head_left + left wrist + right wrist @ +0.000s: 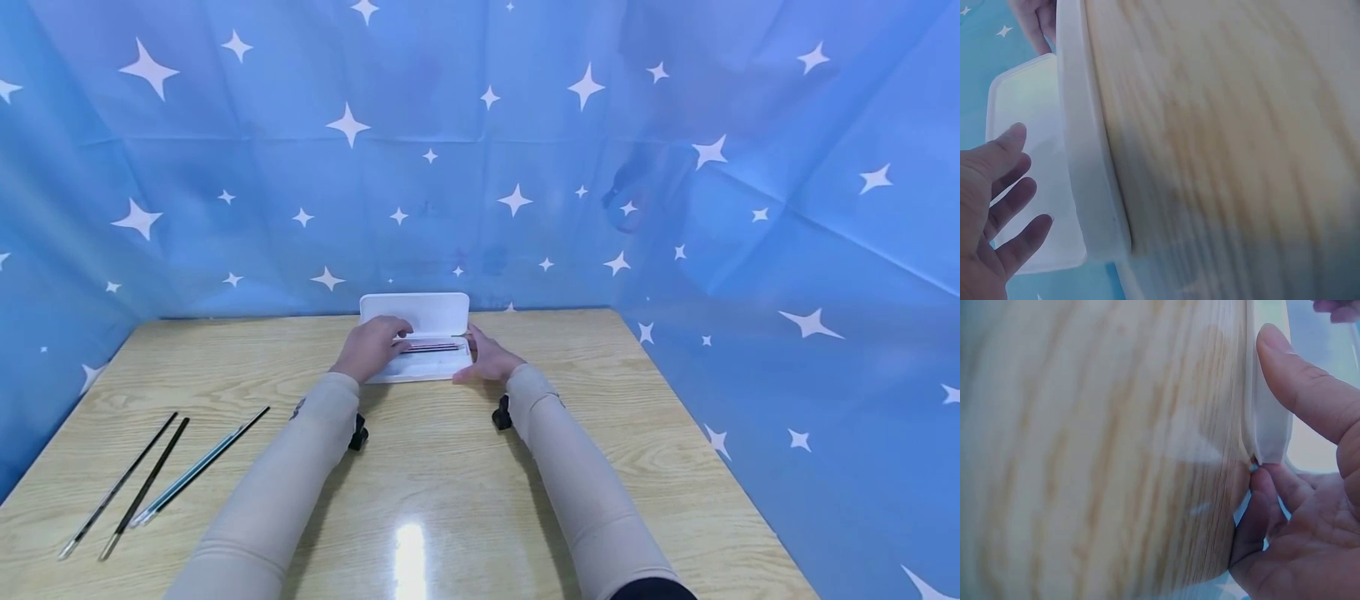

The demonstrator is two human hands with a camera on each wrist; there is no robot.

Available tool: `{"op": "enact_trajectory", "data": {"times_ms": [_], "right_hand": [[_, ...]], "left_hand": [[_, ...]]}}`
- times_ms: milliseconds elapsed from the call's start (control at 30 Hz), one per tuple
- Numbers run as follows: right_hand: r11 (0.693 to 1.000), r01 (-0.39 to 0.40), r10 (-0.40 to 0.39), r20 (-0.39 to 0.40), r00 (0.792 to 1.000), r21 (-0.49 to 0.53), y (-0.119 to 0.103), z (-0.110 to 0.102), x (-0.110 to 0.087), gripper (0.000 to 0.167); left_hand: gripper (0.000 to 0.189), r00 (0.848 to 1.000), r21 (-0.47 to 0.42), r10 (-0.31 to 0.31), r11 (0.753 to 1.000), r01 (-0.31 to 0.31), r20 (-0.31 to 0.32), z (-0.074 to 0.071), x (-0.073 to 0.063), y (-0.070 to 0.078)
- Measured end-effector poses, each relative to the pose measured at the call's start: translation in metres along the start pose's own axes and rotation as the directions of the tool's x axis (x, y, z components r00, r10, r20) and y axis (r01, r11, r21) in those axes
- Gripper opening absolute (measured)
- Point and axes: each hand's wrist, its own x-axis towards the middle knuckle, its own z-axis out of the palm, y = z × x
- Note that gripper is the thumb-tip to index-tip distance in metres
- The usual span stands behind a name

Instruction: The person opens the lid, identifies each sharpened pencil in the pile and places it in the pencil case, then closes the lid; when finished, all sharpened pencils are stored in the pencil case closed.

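Note:
A white pencil case point(429, 367) lies open near the back of the table, its lid point(415, 314) raised against the backdrop. Inside it are thin, dark and reddish pen refills point(431, 348); their exact number is hard to make out. My left hand point(372, 346) hovers over the left part of the case, fingers loosely bent and spread, with nothing between them in the left wrist view. At the other end, my right hand point(491, 358) grips the case's right end. In the right wrist view its thumb point(1291, 372) lies along the front wall and the other fingers sit at the end.
Several long, thin pen refills lie spread on the table's left side: a black one point(146, 487), a greyish one point(120, 483) and a blue group point(198, 467). A blue starred cloth point(525, 233) hangs behind and beside the wooden table point(637, 433).

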Motion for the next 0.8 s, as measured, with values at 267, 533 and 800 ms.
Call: {"op": "enact_trajectory", "data": {"times_ms": [267, 533, 800], "right_hand": [[0.999, -0.03, 0.03, -0.007, 1.0, -0.035, -0.003, 0.001, -0.003, 0.118], [0.999, -0.014, 0.013, -0.011, 1.0, -0.047, -0.007, -0.001, -0.009, 0.115], [0.997, -0.019, 0.019, 0.001, 1.0, -0.069, 0.0, -0.001, -0.004, 0.116]], "left_hand": [[0.027, 0.999, -0.024, -0.005, 1.0, 0.004, -0.038, -0.021, -0.018, -0.019], [0.027, 0.998, -0.075, -0.051, 0.996, 0.049, -0.025, -0.052, -0.051, -0.046], [0.028, 0.993, -0.126, -0.102, 0.986, 0.108, 0.053, -0.075, -0.08, -0.062]]}}
